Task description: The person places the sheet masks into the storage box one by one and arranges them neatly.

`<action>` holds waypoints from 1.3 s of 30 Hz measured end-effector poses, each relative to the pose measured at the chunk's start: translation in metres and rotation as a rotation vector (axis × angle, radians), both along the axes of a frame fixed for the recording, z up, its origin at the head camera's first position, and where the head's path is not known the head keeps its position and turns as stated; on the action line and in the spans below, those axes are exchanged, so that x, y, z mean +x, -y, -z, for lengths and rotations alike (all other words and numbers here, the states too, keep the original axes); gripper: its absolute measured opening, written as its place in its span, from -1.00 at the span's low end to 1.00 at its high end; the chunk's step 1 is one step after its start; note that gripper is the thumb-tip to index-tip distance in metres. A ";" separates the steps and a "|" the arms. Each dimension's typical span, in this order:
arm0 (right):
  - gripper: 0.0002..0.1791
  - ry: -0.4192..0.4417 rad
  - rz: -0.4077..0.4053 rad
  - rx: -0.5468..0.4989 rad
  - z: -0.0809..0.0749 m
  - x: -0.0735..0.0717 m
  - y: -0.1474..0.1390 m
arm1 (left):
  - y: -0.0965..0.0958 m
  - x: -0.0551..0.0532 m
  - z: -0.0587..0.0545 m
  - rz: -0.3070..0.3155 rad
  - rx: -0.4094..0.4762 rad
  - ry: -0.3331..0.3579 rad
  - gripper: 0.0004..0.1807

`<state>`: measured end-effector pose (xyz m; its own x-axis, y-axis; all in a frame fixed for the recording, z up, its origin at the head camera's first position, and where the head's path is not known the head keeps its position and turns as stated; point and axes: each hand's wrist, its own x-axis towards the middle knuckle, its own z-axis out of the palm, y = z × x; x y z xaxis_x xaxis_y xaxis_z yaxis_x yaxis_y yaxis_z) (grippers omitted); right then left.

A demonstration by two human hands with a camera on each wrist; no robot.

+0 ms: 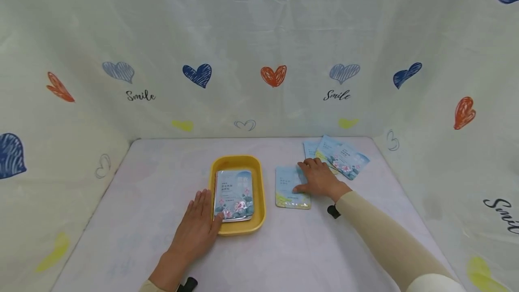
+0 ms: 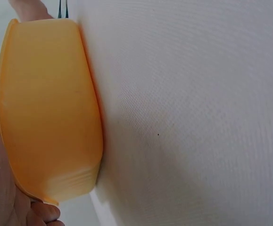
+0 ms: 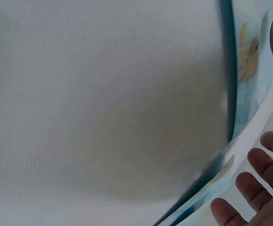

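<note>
A yellow tray (image 1: 260, 193) holds a stack of light blue flat sachets (image 1: 235, 193) printed with pink flowers. My left hand (image 1: 196, 226) rests along the tray's left rim, fingers straight and thumb over the near left corner. In the left wrist view, fingers (image 2: 44, 212) show below the rim of the tray (image 2: 46, 103). To the tray's right lies another light blue sachet (image 1: 288, 198). Over its right side reaches my right hand (image 1: 320, 179), thumb and fingers spread. The right wrist view shows those fingers (image 3: 268, 169) apart, the thumb overlapping a sachet (image 3: 249, 61).
Behind the right hand, several more sachets (image 1: 344, 157) lie fanned and overlapping near the table's back right corner. The table (image 1: 162, 179) has a pale cloth. Behind and at both sides hangs a curtain (image 1: 259, 26) printed with hearts.
</note>
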<state>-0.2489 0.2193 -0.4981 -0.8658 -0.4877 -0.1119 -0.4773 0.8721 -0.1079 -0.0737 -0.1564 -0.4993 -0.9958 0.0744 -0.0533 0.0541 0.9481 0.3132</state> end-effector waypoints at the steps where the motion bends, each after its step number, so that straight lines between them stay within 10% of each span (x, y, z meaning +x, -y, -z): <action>1: 0.06 0.008 -0.005 0.001 0.002 -0.002 0.000 | 0.000 0.000 0.000 0.000 0.000 -0.001 -0.08; 25: 0.02 0.022 0.040 -0.052 0.004 -0.011 0.005 | -0.001 0.001 -0.001 0.005 -0.013 -0.010 -0.08; 39: -0.19 0.127 0.185 -0.437 -0.015 0.002 0.015 | -0.003 0.000 -0.002 0.012 -0.012 -0.018 -0.10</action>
<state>-0.2467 0.2046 -0.4834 -0.9353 -0.3514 -0.0414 -0.2776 0.8012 -0.5301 -0.0732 -0.1538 -0.4976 -0.9956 0.0863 -0.0364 0.0714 0.9510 0.3009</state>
